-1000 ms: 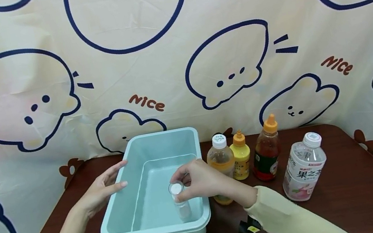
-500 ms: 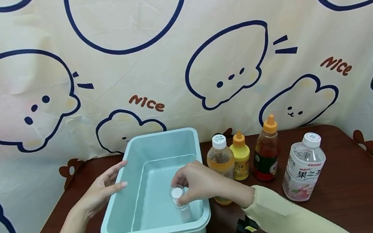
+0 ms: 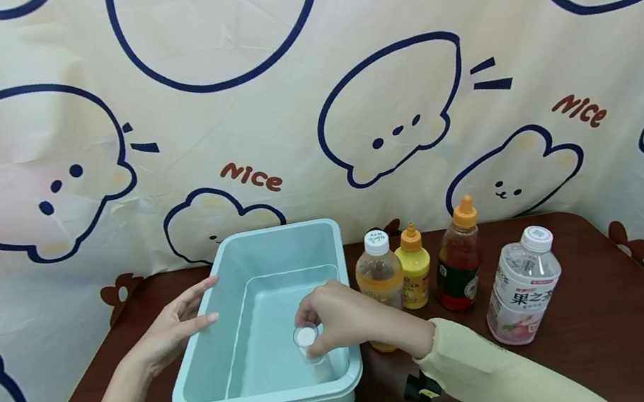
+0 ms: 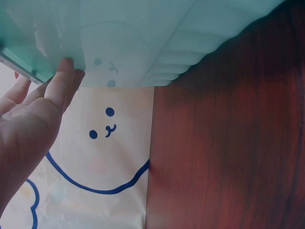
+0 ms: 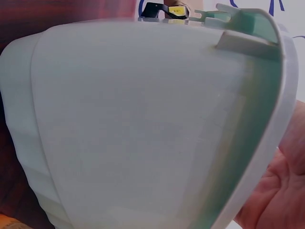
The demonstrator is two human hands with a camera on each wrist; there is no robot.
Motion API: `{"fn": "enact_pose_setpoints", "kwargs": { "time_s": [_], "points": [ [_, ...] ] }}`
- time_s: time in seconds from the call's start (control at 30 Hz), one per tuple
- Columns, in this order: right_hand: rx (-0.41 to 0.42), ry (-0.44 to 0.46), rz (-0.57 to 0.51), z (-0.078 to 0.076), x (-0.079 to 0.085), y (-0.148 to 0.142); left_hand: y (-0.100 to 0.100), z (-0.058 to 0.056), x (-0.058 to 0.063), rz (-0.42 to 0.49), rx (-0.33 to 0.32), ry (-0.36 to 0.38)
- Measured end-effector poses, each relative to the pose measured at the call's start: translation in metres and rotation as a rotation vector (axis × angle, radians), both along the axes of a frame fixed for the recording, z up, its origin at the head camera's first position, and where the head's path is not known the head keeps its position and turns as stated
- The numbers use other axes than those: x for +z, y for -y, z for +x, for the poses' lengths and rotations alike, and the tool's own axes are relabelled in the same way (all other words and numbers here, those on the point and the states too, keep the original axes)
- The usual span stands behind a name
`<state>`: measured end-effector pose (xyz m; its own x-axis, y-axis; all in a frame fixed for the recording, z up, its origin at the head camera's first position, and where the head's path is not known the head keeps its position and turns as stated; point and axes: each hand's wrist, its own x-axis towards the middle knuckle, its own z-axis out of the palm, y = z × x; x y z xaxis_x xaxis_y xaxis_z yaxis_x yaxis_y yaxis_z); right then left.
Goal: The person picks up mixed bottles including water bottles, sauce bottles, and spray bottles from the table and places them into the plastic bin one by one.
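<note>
Inside a light blue plastic basin (image 3: 273, 324), my right hand (image 3: 343, 319) holds a small clear bottle with a white top (image 3: 307, 337) between thumb and fingers. The bottle stands roughly upright near the front right corner; whether its base touches the floor is hard to tell. At the left rim, my left hand (image 3: 173, 331) grips the basin, thumb over the edge. The left wrist view shows its fingers (image 4: 62, 83) against the outer wall. In the right wrist view the basin's side wall (image 5: 133, 119) hides the bottle, and only part of the right hand (image 5: 281, 186) shows.
Right of the basin stand a white-capped bottle with amber liquid (image 3: 380, 280), a yellow squeeze bottle (image 3: 415, 274), a dark red sauce bottle with an orange tip (image 3: 458, 267) and a clear labelled drink bottle (image 3: 524, 291). A patterned cloth (image 3: 293, 112) hangs behind the brown table (image 3: 629, 326).
My right hand and the small bottle have shifted slightly downward in the basin. My left hand keeps its place on the rim.
</note>
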<state>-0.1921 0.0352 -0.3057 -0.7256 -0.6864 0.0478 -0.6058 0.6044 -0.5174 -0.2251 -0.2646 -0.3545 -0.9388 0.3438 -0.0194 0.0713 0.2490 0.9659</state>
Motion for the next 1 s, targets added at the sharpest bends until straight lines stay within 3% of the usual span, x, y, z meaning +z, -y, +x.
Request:
{"fn": "enact_pose_setpoints", "kwargs": {
  "time_s": [0.2, 1.0],
  "points": [
    [0.027, -0.069, 0.057, 0.0005, -0.0005, 0.0030, 0.0001, 0.0010, 0.0007, -0.002, 0.000, -0.003],
    [0.046, -0.161, 0.216, 0.0058, -0.0018, 0.0085, 0.0001, 0.0013, -0.0004, -0.014, -0.007, -0.025]
  ]
}}
